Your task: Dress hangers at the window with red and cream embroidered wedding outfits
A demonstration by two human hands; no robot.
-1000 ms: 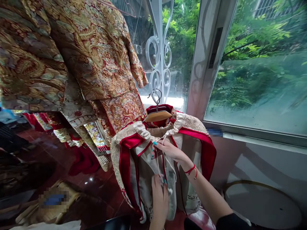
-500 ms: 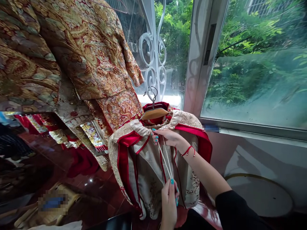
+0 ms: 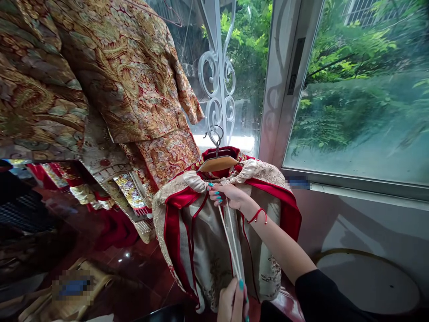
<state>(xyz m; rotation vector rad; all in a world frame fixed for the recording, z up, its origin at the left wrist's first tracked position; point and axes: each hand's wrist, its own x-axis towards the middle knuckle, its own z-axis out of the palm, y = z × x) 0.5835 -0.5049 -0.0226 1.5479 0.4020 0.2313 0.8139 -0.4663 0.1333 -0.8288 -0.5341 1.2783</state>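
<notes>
A cream and red embroidered garment [image 3: 201,241] hangs on a wooden hanger [image 3: 218,163], its top gathered by a cream drawstring casing. My right hand [image 3: 226,195] is closed on the gathered casing just below the hanger, where two cream cords come out. My left hand [image 3: 233,302], at the bottom edge of the view, pinches the lower ends of those drawstring cords [image 3: 231,243], which run taut between the hands. Both hands have teal nails; a red string bracelet circles my right wrist.
Gold and red brocade jackets [image 3: 134,76] hang at the upper left. A white scrolled window grille [image 3: 217,80] and a large window [image 3: 362,89] stand behind. A round white table [image 3: 368,281] sits at the lower right. Dark red glossy floor [image 3: 134,273] lies below.
My left hand has pulled the cords downward, from close under the right hand to the frame's bottom edge, drawing them taut. My right hand has shifted up to the gathered casing.
</notes>
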